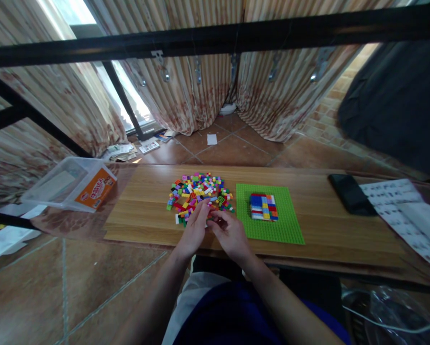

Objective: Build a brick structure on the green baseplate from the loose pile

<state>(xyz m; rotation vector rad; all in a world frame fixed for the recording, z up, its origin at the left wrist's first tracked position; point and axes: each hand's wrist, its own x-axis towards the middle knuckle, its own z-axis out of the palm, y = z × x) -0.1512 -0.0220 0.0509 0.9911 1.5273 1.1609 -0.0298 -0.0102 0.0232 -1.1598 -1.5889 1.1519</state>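
Observation:
A heap of small multicoloured toy bricks (197, 189) lies on the wooden table top. At its near edge, my left hand (196, 227) and my right hand (232, 235) are close together, fingertips almost meeting. My right fingers are curled in a pinch, and the left ones are bent towards them. Whatever is between the fingertips is small and mostly hidden; a bit of red shows there, which could belong to the heap behind. To the right, a green baseplate (288, 225) bears a block built of blue, white, red and yellow bricks (264, 207).
A clear plastic box (62, 191) with an orange label stands at the table's left end. Towards the right end lie a black phone-like device (351, 194) and printed sheets (398, 206). A black metal bar (215, 43) crosses beyond the table, before striped curtains (200, 96).

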